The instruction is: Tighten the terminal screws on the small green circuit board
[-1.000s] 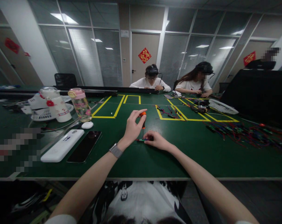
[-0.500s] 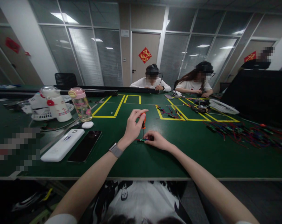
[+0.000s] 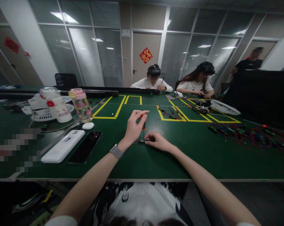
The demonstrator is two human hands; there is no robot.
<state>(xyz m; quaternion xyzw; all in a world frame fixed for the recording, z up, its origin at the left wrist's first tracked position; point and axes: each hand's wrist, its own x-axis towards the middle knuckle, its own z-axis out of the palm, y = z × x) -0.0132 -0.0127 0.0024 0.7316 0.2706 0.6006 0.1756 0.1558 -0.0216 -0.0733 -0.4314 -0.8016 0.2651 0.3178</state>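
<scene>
In the middle of the green table, my left hand (image 3: 135,124) is closed around the handle of an orange and black screwdriver (image 3: 144,127). The screwdriver stands nearly upright, its thin shaft pointing down at a small green circuit board (image 3: 142,141) with red wire at its left end. My right hand (image 3: 158,140) pinches the board's right end against the table, thumb and fingers close to the screwdriver's tip. Whether the tip sits in a screw is too small to tell. Part of the handle is hidden by my left fingers.
To the left lie a white power bank (image 3: 63,147), a black phone (image 3: 85,147) and a white earbud case (image 3: 88,126), with bottles (image 3: 81,105) behind. Wired boards (image 3: 245,131) are heaped at right; more lie inside yellow tape (image 3: 171,120). Two people (image 3: 153,80) sit opposite.
My hands, the screwdriver and the board hold almost the same place, with only a slight shift of the screwdriver. A person at the far right has moved left.
</scene>
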